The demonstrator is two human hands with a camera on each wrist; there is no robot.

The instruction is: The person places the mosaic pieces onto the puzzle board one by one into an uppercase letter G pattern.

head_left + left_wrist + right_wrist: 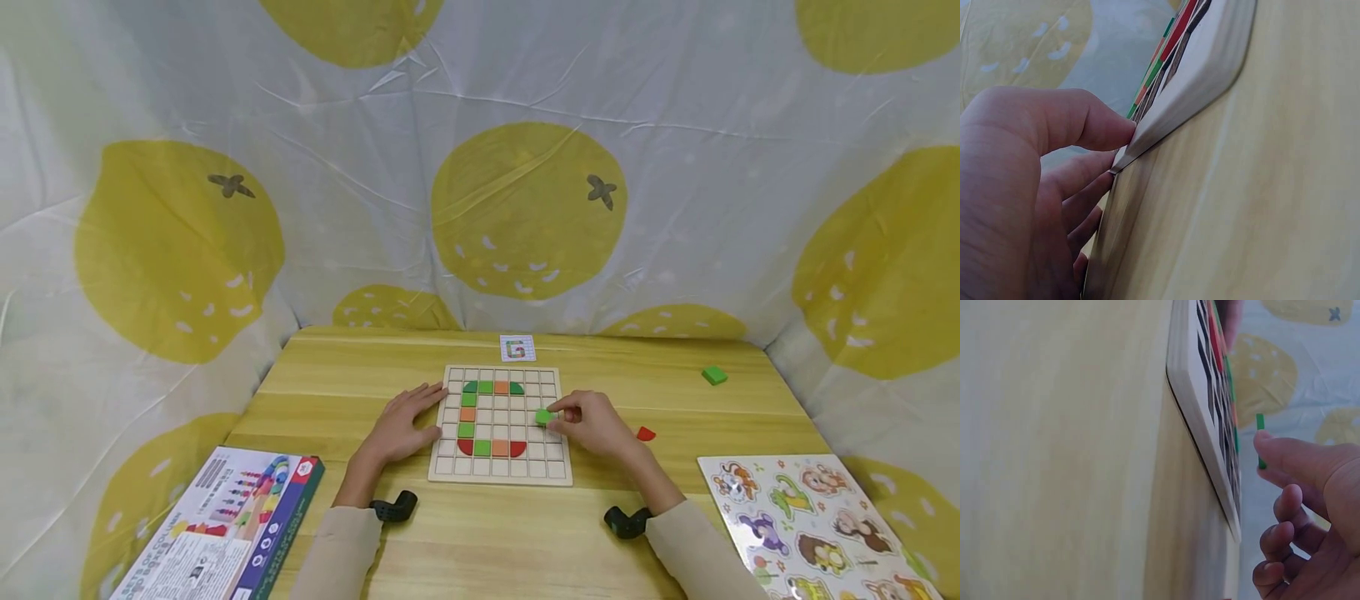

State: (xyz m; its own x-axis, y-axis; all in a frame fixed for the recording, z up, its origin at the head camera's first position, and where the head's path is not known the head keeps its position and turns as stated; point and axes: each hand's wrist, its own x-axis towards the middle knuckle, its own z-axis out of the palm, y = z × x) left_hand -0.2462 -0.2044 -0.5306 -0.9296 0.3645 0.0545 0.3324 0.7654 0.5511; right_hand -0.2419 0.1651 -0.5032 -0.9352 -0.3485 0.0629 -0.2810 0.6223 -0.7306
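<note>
A wooden grid board (497, 468) lies on the table, with red, green and orange tiles set in its cells in an open C shape. My right hand (596, 423) pinches a light green square tile (543, 417) between thumb and fingertips over the board's right columns. In the right wrist view the green tile (1260, 440) is held edge-on, clear of the board (1210, 444). My left hand (403, 425) rests at the board's left edge, fingers extended. Seen from the left wrist, the thumb of that hand (1041, 144) touches the board's rim (1179, 103).
Behind the board lies a small pattern card (518, 348) showing a G shape. A red quarter-round tile (646, 434) sits right of the right hand, and green tiles (715, 375) farther back. A printed box (217, 525) stands front left; an animal sticker board (813, 525) lies front right.
</note>
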